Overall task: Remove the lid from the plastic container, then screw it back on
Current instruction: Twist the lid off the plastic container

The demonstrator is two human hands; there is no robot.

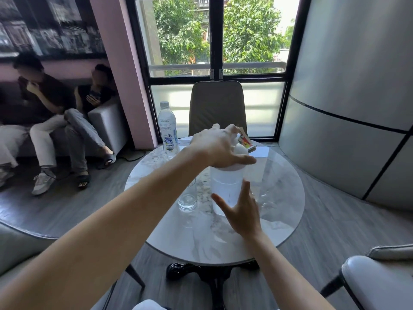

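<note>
**Lid on, hand on top**

While the left hand (220, 146) sits over the white lid (240, 158) and grips it, the right hand (242, 212) is spread wide just beside the tub (225, 189), not gripping. The tub stands on the bench (279, 198) near a glass (187, 198). The lid looks on. I cannot tell if it is going off or back on, so some twisting is likely left.

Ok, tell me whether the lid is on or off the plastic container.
On: the white lid sits atop the upright plastic container, under the left hand. Whether it's screwed tight, cannot tell.
</note>
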